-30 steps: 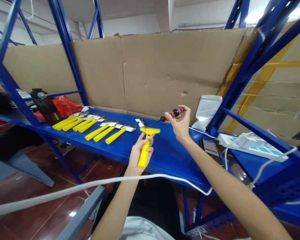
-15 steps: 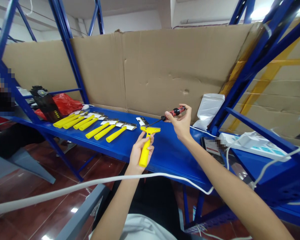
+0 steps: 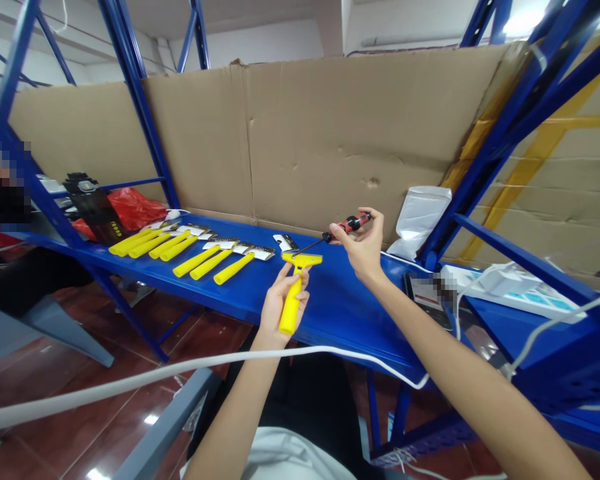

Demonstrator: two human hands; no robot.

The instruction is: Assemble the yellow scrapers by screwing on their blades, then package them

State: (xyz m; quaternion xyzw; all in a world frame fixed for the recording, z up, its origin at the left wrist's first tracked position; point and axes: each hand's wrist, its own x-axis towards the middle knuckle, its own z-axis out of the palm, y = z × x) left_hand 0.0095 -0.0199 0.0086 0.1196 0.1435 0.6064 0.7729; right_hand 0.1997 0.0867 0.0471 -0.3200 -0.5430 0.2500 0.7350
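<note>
My left hand (image 3: 279, 305) is closed around the handle of a yellow scraper (image 3: 291, 308), with its wide head up and facing away from me. In my right hand (image 3: 364, 250) is a red and black screwdriver (image 3: 351, 225), slanting down to the left. Its thin shaft reaches the left part of the scraper head; whether the tip sits in a screw is too small to tell. Just behind the head lies a loose metal blade (image 3: 286, 243) on the blue table (image 3: 350, 300). Left of my hands, several yellow scrapers (image 3: 234, 268) with blades lie in a slanted row.
A white cable (image 3: 205, 361) crosses low in front of me. At the right are a phone (image 3: 425, 300), a power strip (image 3: 515, 293) and a white bag (image 3: 423, 220). Cardboard (image 3: 300, 147) walls the back. Red plastic (image 3: 136, 208) and a black package (image 3: 93, 207) stand left, near another person's arm.
Both hands, the scraper and the screwdriver keep nearly the same places. The whole view has shifted very slightly.
</note>
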